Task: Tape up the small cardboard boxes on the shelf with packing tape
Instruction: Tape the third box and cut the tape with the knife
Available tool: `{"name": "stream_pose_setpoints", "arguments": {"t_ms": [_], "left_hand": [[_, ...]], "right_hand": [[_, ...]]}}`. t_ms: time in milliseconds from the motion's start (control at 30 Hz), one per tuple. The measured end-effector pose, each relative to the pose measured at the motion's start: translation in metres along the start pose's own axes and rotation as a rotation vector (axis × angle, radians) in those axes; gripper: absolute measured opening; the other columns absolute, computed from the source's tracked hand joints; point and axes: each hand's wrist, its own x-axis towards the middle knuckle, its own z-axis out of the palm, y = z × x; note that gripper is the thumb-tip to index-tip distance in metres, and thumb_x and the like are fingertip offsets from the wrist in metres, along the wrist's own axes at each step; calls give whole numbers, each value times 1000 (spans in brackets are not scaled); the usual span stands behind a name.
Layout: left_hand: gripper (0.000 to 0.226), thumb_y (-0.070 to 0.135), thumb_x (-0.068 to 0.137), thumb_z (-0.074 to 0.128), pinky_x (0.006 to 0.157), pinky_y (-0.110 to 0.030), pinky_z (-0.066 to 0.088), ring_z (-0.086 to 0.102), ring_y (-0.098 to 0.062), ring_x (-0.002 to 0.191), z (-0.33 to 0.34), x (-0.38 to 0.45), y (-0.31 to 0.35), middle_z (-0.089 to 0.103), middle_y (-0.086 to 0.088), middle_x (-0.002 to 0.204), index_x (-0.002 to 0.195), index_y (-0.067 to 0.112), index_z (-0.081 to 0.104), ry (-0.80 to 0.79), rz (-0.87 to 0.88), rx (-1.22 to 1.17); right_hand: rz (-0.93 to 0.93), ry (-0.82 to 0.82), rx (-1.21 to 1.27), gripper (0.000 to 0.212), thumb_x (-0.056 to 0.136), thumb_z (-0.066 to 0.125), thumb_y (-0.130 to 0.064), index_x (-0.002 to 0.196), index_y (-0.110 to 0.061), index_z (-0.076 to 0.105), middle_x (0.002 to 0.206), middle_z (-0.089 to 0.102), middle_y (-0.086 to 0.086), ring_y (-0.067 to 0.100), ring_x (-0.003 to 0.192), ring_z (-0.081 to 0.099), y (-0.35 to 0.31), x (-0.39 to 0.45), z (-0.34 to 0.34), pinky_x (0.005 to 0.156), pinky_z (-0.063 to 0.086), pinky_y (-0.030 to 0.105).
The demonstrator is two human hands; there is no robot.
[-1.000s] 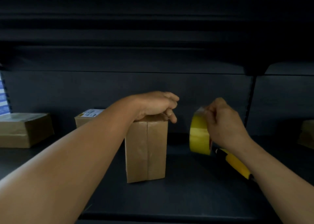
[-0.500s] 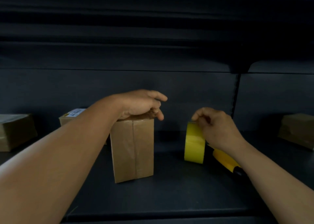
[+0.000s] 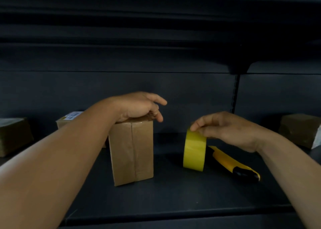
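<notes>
A small brown cardboard box [image 3: 132, 152] stands upright in the middle of the dark shelf [image 3: 173, 199], its front seam vertical. My left hand [image 3: 139, 107] rests on the box's top, fingers loosely bent over the far edge. To the right, a yellow roll of packing tape [image 3: 194, 151] stands on its edge on the shelf. My right hand [image 3: 224, 129] pinches the top of the roll with fingertips and thumb.
A yellow and black utility knife [image 3: 234, 164] lies on the shelf just right of the roll. Another box with a label [image 3: 69, 119] sits behind my left forearm. Darker boxes stand at far left [image 3: 13, 135] and far right [image 3: 300, 129].
My right hand has lowered the tape roll from the air onto the shelf. The left hand stays on the box top. The view has shifted right.
</notes>
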Motion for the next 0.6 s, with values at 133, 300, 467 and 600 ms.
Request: {"name": "stream_pose_setpoints", "arguments": {"t_ms": [133, 300, 467, 600], "left_hand": [[39, 9, 93, 51, 75, -16, 45, 64, -7, 95, 0, -2, 1, 70, 1, 102, 127, 30, 56, 1, 3, 3], [39, 9, 93, 51, 80, -16, 47, 64, -9, 97, 0, -2, 2, 72, 1, 96, 127, 26, 56, -3, 1, 8], [37, 11, 93, 54, 74, -16, 44, 62, -9, 97, 1, -3, 3, 70, 2, 98, 126, 27, 57, -6, 1, 43], [37, 11, 95, 51, 79, -17, 45, 63, -10, 100, 1, -3, 4, 71, 2, 97, 128, 25, 56, -8, 5, 42]], "right_hand": [[-23, -166, 63, 23, 88, 63, -10, 105, -24, 67, 117, 66, -4, 10, 111, 60, 3, -1, -9, 93, 46, 20], [64, -425, -37, 73, 65, 78, -25, 125, -51, 45, 135, 47, -17, -3, 122, 47, 3, -3, -23, 89, 44, 10], [64, -277, -130, 68, 84, 66, -4, 123, -53, 39, 130, 44, -19, 1, 113, 51, 12, -2, -15, 85, 48, 15], [70, -188, -162, 67, 90, 61, -11, 133, -52, 31, 128, 42, -19, 3, 111, 50, 13, 4, -7, 90, 46, 18]]}}
